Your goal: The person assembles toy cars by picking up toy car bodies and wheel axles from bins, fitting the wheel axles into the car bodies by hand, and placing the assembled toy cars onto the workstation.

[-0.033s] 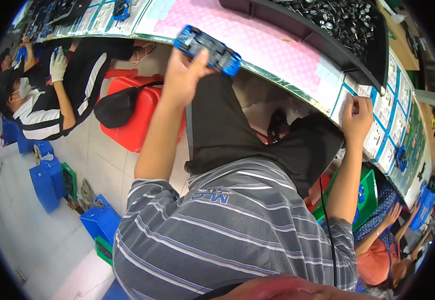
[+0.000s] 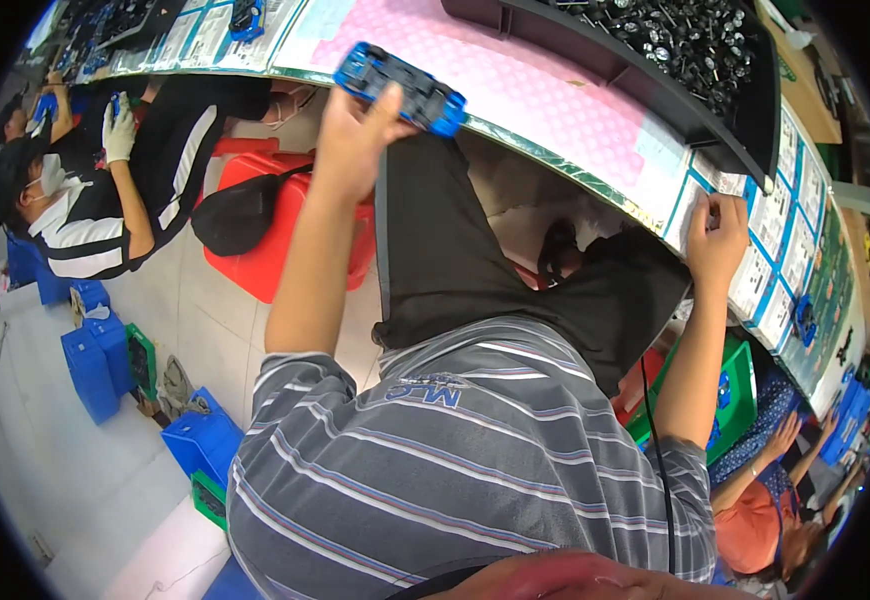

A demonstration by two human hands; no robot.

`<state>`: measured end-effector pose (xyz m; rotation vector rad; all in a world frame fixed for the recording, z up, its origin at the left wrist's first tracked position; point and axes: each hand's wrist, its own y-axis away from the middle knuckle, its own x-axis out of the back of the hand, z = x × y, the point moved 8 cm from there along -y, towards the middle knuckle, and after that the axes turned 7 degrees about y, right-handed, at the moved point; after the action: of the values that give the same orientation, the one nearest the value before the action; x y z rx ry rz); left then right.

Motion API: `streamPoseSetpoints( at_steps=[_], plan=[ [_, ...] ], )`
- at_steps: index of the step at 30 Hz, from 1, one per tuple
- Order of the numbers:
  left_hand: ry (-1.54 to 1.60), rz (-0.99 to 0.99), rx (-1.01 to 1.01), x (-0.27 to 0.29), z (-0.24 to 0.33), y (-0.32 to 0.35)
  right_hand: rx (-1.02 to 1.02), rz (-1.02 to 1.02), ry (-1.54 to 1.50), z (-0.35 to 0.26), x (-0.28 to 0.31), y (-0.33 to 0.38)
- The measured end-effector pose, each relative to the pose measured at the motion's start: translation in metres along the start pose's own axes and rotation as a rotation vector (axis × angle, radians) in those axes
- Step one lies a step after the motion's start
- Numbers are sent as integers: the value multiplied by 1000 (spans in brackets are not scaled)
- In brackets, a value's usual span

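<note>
A blue toy car (image 2: 400,88) is gripped in my left hand (image 2: 355,140), its black underside turned up and my thumb lying across it. It hangs in the air over the near edge of the workbench. My right hand (image 2: 717,235) rests at the bench edge on printed sheets (image 2: 688,205), its fingers curled in. Whatever those fingers may hold is hidden. Beyond my hands lies a pink padded mat (image 2: 535,95). A black tray (image 2: 595,55) stands at its far right, heaped with small black and silver wheel-like parts (image 2: 670,45).
Another blue toy car (image 2: 247,18) sits on the bench at far left, and a blue piece (image 2: 805,318) lies at right. A green crate (image 2: 740,400) stands by my right elbow. A red stool (image 2: 285,240) and a gloved co-worker (image 2: 65,200) are to my left.
My left hand has shifted slightly left and up with the toy car. My right hand has hardly moved.
</note>
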<state>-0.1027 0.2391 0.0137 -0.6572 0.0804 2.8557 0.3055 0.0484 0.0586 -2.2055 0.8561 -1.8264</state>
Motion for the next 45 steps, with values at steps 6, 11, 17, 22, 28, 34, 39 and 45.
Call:
streamPoseSetpoints(
  at_steps=[6, 11, 17, 22, 28, 34, 39, 45],
  plan=[
    [-434, 332, 44, 88, 51, -97, -24, -23, -42, 4, -7, -2],
    [-579, 255, 103, 114, 57, -135, -25, -19, -42, -4, -6, -3],
    [-1168, 404, -208, 104, 86, -102, -38, -15, -35, 1, -5, -4],
    [-1208, 470, -424, 77, 69, -62, -51, -35, -15, 3, -8, -3],
    [-1170, 599, -447, 101, 89, -91, -70, -28, -30, 5, -7, -3],
    [-1437, 705, -493, 148, 108, -134, -36, -8, -94, 2, -5, -2],
    [-1458, 665, -554, 134, 111, -135, -60, 33, -162, 13, 2, 5],
    [-1375, 572, -511, 104, 90, -62, -128, 226, -215, 65, 49, 19]
  ],
)
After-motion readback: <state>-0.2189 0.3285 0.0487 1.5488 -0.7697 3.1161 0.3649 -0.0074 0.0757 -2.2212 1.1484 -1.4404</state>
